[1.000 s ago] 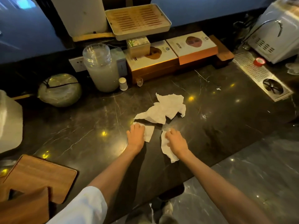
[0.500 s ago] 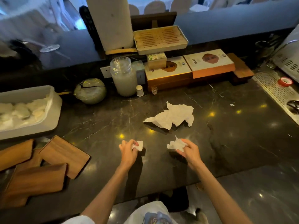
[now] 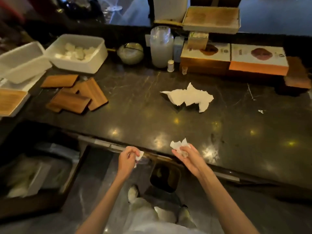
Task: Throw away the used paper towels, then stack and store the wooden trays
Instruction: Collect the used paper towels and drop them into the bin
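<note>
both hands have come off the counter [image 3: 236, 149] and back past its near edge since a second ago; then they were pressing the small towels flat on the stone, now each towel is lifted and balled up. left hand [image 3: 127, 159] is closed around a small wad [image 3: 139, 156], only a corner showing. right hand [image 3: 187, 157] is loosely curled on a bigger crumpled wad [image 3: 179, 146], fingers half shut, paper sticking out the top. view has also pulled back and down, so a dark bin [image 3: 165, 176] now shows under the counter lip, just below and between the hands. reads as mid-disposal: two of the towels picked up, drop looks next. one large crumpled towel [image 3: 189, 97] is on the counter mid-surface, well apart from both hands, so another reach is needed. wooden trays [image 3: 76, 97] sit in a loose overlapping heap at left, untouched, beside the white tubs [image 3: 77, 53]. room: counter centre is open, nothing between the near edge and the big towel. bin mouth is narrow and tucked partly under the overhang, so the hands need to go low. an open drawer [image 3: 38, 174] juts out at lower left, and the person's feet are close to the bin.
</note>
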Demonstrator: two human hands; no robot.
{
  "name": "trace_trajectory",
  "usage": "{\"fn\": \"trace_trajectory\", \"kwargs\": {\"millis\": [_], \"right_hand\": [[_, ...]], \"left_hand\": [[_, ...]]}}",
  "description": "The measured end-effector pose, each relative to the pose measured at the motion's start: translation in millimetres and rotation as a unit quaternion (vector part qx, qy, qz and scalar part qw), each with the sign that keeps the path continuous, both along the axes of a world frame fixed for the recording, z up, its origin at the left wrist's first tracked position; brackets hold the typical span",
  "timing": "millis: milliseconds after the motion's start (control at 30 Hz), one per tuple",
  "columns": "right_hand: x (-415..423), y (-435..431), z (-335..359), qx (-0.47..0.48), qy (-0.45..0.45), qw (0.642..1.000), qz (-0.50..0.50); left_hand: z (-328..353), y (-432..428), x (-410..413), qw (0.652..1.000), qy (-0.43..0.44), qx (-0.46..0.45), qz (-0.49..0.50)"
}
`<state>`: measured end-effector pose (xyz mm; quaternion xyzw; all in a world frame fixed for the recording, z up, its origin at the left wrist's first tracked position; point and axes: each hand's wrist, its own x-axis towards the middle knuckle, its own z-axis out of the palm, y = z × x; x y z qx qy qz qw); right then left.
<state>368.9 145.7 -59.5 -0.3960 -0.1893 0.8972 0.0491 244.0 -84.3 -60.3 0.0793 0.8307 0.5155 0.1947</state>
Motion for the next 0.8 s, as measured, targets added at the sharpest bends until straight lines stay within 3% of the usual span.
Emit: {"fn": "trace_trajectory", "kwargs": {"millis": [233,400,467,600,700,800], "right_hand": [[24,-62,-7,-0.018,-0.046,0.997,0.052],[26,-110,-47,-0.065,-0.142,0.988,0.010],[20,-129,-81,-0.067,-0.187,0.980,-0.003],[2,-153,-180,0.022,-0.257,0.966,-0.020],[-8,-158,-262,0.035,-0.281,0.957,-0.059],[-6,-158,-333,0.115,-0.308,0.945,-0.003]], "left_hand": [[-17,-49,37,0.998,-0.060,0.000,0.019],[-56,-77,34,0.979,-0.201,-0.014,-0.009],[-96,-86,24,0.973,-0.227,-0.044,-0.020],[-189,-96,10,0.963,-0.248,-0.085,-0.063],[-259,-93,3,0.966,-0.246,-0.075,-0.042],[-333,-78,-1,0.969,-0.235,-0.061,-0.057]]}}
